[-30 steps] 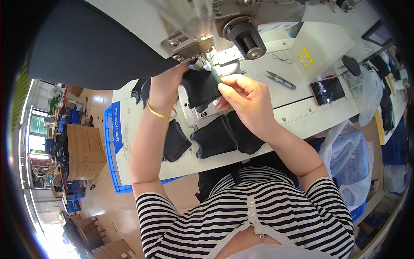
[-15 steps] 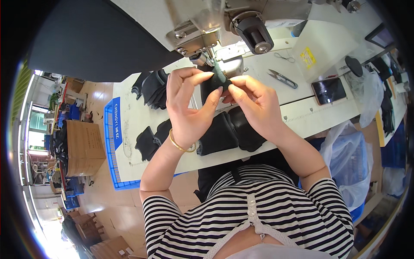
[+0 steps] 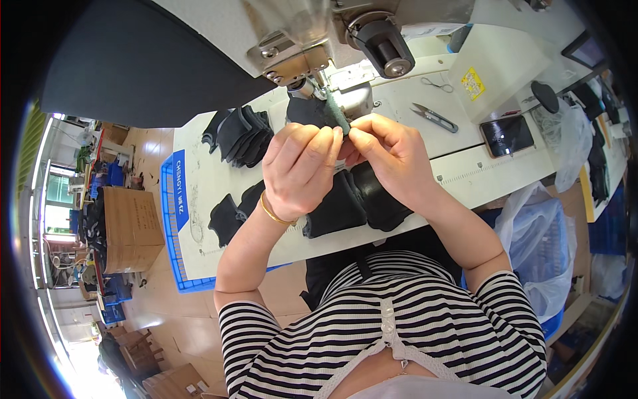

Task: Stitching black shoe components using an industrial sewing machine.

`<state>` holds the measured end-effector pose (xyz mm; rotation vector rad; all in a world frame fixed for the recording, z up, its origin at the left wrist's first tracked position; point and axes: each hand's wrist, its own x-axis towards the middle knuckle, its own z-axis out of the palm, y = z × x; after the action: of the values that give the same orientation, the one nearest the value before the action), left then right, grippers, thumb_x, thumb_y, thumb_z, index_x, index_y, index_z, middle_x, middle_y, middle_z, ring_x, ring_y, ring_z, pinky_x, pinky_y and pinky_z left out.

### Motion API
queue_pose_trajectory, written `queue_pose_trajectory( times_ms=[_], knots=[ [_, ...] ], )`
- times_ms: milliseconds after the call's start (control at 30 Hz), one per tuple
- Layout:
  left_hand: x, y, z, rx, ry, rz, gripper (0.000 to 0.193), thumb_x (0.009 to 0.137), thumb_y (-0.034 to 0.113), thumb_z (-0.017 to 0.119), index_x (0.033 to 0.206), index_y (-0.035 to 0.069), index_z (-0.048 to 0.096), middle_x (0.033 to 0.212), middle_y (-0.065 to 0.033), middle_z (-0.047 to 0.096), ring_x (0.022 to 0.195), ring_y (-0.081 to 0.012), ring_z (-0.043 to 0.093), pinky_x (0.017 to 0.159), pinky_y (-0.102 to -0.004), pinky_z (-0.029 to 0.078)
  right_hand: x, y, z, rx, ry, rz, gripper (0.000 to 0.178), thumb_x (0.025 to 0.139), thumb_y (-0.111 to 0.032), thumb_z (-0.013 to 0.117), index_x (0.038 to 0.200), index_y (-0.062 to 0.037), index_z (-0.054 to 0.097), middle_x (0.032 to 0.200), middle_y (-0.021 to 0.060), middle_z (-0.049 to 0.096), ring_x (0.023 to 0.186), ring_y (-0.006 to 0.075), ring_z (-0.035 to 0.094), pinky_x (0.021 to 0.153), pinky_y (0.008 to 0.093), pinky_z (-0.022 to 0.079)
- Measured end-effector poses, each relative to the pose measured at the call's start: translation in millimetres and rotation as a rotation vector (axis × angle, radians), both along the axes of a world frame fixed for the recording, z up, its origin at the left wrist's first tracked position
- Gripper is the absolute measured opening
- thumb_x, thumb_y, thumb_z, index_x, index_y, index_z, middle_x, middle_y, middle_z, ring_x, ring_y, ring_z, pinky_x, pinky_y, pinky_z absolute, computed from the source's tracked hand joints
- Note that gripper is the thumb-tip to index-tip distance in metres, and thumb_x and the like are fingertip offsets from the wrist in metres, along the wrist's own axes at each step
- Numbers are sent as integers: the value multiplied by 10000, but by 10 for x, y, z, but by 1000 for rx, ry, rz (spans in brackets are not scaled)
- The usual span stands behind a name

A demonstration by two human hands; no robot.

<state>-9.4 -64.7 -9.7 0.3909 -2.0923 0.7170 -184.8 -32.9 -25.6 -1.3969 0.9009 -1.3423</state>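
I have both hands raised close together in front of the sewing machine's shiny metal needle assembly (image 3: 297, 66), over the white surface (image 3: 518, 169). The fingertips of my left hand (image 3: 337, 133) are bunched together on the near end of a black fabric piece with a grey-green edge strip (image 3: 336, 112). My right hand (image 3: 351, 128) has its thumb and forefinger pinched on that same end, just beside the left fingertips. The fabric runs away from my fingers up to the needle assembly; I cannot tell whether it is pressed down there, and my hands hide part of its near end. A thin gold-coloured bangle (image 3: 274, 210) circles my left wrist.

To the left of the needle lies a fanned stack of dark cloth pieces (image 3: 244, 138). Nearer to me, below my hands, a row of flat black cloth pieces (image 3: 335, 211) lies along the front edge, partly behind my left wrist. To the right, well apart from my hands, are small metal thread snips (image 3: 435, 118) and a dark-screened phone (image 3: 507, 137). A blue plastic crate (image 3: 174, 246) shows beyond the left end, and a clear plastic bag (image 3: 531, 233) hangs on the right.
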Motion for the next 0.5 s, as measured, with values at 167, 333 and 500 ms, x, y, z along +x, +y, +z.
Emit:
queue_pose_trajectory(
  times_ms=[167,333,500],
  knots=[
    [41,19,10,-35,-88,13,336,582,31,686,909,-40,709,895,-103,635,799,-233,618,737,-360,525,21,-15,58,17,58,-14,182,936,-132,581,883,30,642,731,78,688,674,110,678,625,253,537],
    [0,145,16,92,0,121,280,677,-22,677,954,2,713,925,-76,633,798,-236,612,745,-360,478,31,1,77,-5,130,-51,163,915,-117,590,857,27,636,679,67,668,615,97,648,579,251,512],
    [-30,110,-32,87,70,237,287,656,15,703,943,6,698,904,-68,630,815,-221,613,780,-362,488,51,19,85,8,74,-48,171,921,-116,581,853,31,635,649,60,657,591,86,624,552,246,486]
  ],
)
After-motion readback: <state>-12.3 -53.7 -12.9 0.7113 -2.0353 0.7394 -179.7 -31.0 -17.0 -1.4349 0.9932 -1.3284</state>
